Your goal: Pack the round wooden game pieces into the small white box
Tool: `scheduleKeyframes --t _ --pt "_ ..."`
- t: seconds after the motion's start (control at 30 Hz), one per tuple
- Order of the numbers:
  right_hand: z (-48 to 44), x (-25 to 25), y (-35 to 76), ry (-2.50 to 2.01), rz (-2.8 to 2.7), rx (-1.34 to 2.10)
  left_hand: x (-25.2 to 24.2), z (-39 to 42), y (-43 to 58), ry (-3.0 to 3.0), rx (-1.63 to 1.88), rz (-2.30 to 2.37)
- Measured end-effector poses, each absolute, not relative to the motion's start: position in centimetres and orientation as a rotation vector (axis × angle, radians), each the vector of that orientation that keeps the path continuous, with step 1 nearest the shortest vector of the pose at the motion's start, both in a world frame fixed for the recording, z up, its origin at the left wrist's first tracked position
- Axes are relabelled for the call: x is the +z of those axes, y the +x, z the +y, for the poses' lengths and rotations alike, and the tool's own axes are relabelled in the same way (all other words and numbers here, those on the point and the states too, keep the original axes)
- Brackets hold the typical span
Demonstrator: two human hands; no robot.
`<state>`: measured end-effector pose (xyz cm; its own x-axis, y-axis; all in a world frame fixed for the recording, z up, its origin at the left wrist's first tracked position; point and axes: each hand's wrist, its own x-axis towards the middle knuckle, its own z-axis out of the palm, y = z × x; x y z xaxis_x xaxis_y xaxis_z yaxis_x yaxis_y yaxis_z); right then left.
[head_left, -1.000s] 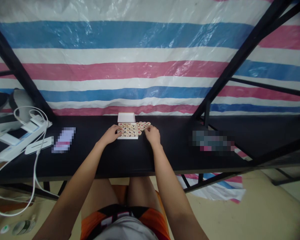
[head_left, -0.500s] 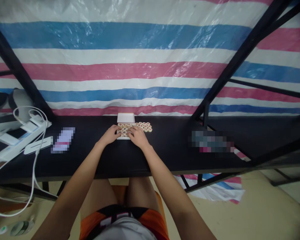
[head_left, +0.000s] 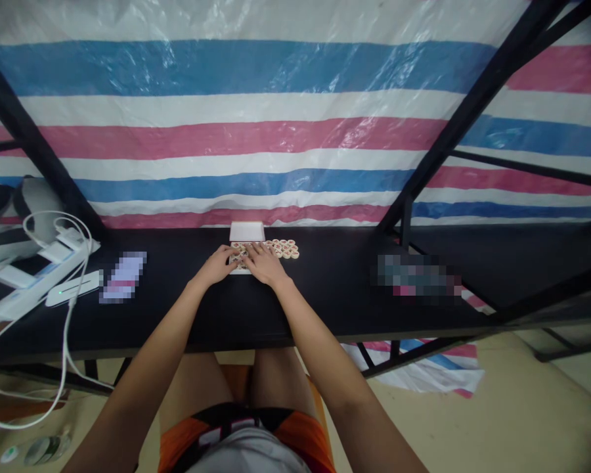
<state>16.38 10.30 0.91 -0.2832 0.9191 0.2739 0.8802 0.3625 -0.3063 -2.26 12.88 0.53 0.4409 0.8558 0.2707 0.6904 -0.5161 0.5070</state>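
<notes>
A small white box [head_left: 239, 272] holds several round Chinese chess pieces [head_left: 236, 247], pale with dark and red characters. My left hand [head_left: 217, 265] rests at the box's left edge, with thumb and fingers apart and the fingertips on or just over the nearest pieces. Over the box's right half lies my right hand [head_left: 266, 267], palm down, its fingers stretched out across the pieces and hiding part of them. Just right of the box, more chess pieces [head_left: 289, 249] with red characters sit close together on the black table [head_left: 335, 289].
Behind the box stands a white lid-like panel [head_left: 247, 231]. On the left are a blurred phone-like object [head_left: 124, 277], a white device [head_left: 73, 289] and a power strip [head_left: 39, 282] with looping cables. A pixelated object [head_left: 416, 276] lies at right, near black frame bars [head_left: 453, 141].
My right hand has slid left over the box, and its fingers now reach across the middle pieces. My left hand stays almost where it was.
</notes>
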Motion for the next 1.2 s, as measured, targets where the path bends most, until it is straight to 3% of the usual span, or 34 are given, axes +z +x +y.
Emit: scheduleKeyframes --t 0.23,0.7,0.97,1.2 --pt "9.6 1.4 16.4 -1.539 -2.173 -0.058 0.3 13.0 -2.3 2.375 0.726 1.334" --pt "8.3 1.5 16.2 -1.471 -2.248 -0.037 0.7 12.6 -2.2 2.373 0.718 1.32" --pt "9.5 0.8 18.1 -1.391 -2.009 0.084 0.8 12.6 -2.3 2.347 0.734 1.316" --pt "9.4 1.2 21.4 -1.782 -1.574 0.062 0.7 12.7 -2.4 2.362 0.729 1.308"
